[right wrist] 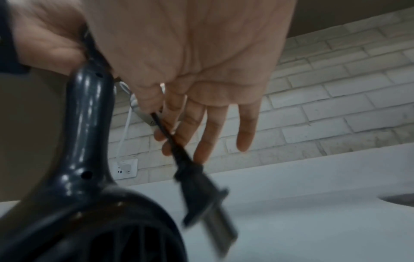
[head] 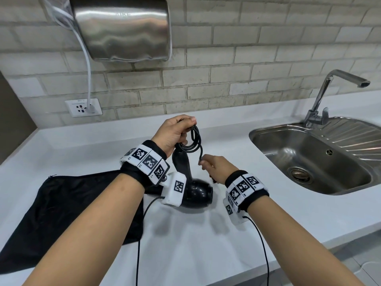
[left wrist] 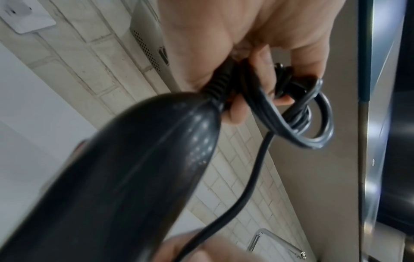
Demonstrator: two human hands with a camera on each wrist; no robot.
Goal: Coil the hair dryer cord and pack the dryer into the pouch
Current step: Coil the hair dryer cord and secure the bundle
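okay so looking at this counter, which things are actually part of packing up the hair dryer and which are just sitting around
Part of the job:
hair dryer, hanging by its handle
cord, loops gripped in the left hand
plug, dangling below the right hand, which pinches the cord end
black pouch, flat on the counter

Just there:
sink
faucet
wall hand dryer
wall socket

A washroom: wall hand dryer, steel sink, brick tiles.
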